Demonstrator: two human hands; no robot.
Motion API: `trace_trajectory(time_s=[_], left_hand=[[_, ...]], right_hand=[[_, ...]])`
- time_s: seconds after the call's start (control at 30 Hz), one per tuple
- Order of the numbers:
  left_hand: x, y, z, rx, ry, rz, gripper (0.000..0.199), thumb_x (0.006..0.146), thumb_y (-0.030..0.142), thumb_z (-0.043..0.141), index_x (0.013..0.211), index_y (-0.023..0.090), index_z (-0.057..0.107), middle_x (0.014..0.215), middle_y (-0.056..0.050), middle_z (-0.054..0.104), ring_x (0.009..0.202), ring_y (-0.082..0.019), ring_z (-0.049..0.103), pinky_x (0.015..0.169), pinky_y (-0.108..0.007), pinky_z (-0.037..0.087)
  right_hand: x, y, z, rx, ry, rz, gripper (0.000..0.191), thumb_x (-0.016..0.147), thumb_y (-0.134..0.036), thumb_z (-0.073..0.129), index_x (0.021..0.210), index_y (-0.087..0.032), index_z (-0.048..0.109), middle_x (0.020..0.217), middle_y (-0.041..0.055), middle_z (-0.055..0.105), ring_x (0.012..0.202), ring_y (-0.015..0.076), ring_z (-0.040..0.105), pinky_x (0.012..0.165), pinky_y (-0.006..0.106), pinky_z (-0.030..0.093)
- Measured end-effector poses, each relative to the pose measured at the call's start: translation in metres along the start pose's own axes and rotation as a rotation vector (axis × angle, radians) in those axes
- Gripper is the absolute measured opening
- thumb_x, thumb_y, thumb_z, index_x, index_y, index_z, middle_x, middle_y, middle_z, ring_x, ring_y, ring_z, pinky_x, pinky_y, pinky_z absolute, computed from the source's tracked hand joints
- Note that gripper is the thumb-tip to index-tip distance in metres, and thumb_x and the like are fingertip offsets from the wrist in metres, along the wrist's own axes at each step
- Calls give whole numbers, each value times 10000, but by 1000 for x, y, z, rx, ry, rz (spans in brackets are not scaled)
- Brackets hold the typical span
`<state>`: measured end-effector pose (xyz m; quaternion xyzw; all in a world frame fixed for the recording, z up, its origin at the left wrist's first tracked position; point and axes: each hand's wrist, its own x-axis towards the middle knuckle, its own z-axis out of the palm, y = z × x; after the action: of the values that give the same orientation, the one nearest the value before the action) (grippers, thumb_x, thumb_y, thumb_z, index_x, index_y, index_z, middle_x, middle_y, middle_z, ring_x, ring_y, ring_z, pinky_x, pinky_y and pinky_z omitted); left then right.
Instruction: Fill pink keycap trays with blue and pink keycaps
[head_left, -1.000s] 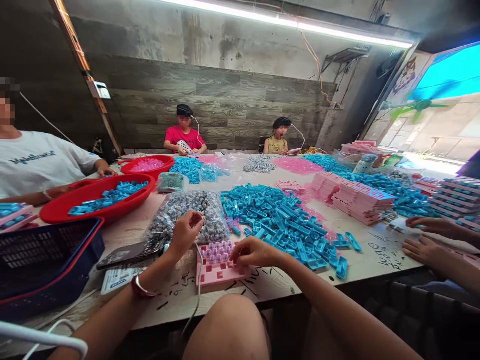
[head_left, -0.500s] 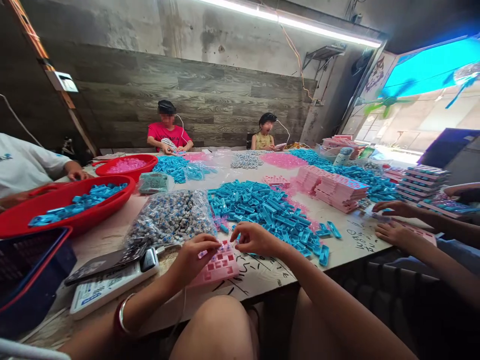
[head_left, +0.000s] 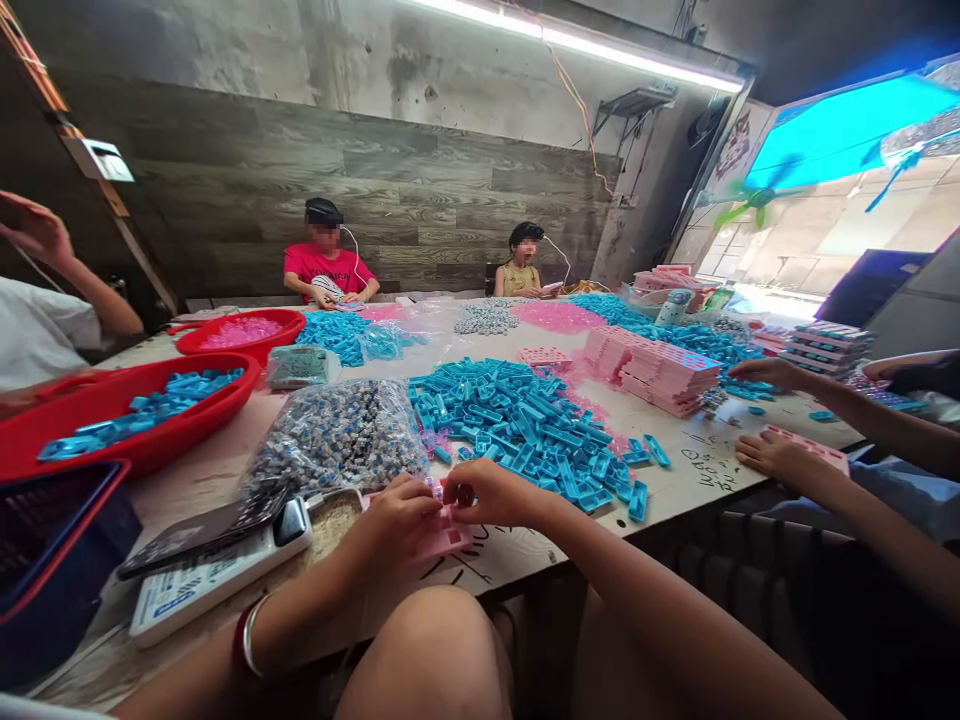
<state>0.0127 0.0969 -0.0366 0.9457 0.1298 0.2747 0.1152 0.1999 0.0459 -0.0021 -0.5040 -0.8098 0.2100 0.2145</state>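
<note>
The left hand (head_left: 401,518) curls over the pink, square-holed plastic tray (head_left: 448,543); the right hand (head_left: 491,492) curls beside it. Whether either pinches anything, I cannot tell. Steadying the tray should help.

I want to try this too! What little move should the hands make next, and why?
Perhaps the right hand should come a little toward the near edge of the pink tray, because an open square hole shows there and the hand is just beyond it. I can't tell whether the hand holds a piece.
</note>
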Motion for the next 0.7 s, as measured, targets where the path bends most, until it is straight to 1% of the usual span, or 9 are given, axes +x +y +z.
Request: trace_trajectory(time_s=[0.1,0.23,0.37,0.47,0.6,0.7], left_hand=[[0,0,0,25,-27,-2,221,789,394,638,901,203,638,877,-46,623,845,-191,543,762,-311,433],[-1,0,1,75,-63,-27,197,813,376,610,891,196,624,884,-57,609,854,-204,531,759,-320,432],[-2,-2,2,48,-54,-47,185,809,371,620,891,206,616,916,-55,600,870,-205,532,760,-314,428],[-2,-1,2,30,-45,-46,221,787,397,638,882,198,616,916,-59,596,865,-207,529,761,-319,425],[0,4,-2,41,-51,-32,207,822,391,589,879,196,626,871,-61,600,828,-203,525,741,-322,419],[0,6,-3,49,-60,-32,202,819,377,593,909,199,623,886,-62,600,844,-206,522,752,-324,421]], right_hand=[[1,0,1,-52,0,-27,116,662,-57,647,757,-122,651,667,2,616,602,93,530,555,178,399],[0,0,0,-103,-4,-13,84,666,-73,660,725,-134,656,663,3,640,610,104,545,560,187,389],[0,1,-2,-139,-20,-26,77,662,-77,661,702,-141,673,658,7,656,606,109,553,561,191,388],[0,3,-1,-136,-19,-22,84,664,-75,652,712,-135,687,653,13,666,589,106,556,547,186,383],[0,3,-1,-148,-27,-12,105,669,-79,638,721,-144,703,644,12,676,572,107,560,536,188,376],[-1,2,-2,-165,-18,-22,129,668,-70,628,729,-151,708,652,11,681,585,111,568,545,191,379]])
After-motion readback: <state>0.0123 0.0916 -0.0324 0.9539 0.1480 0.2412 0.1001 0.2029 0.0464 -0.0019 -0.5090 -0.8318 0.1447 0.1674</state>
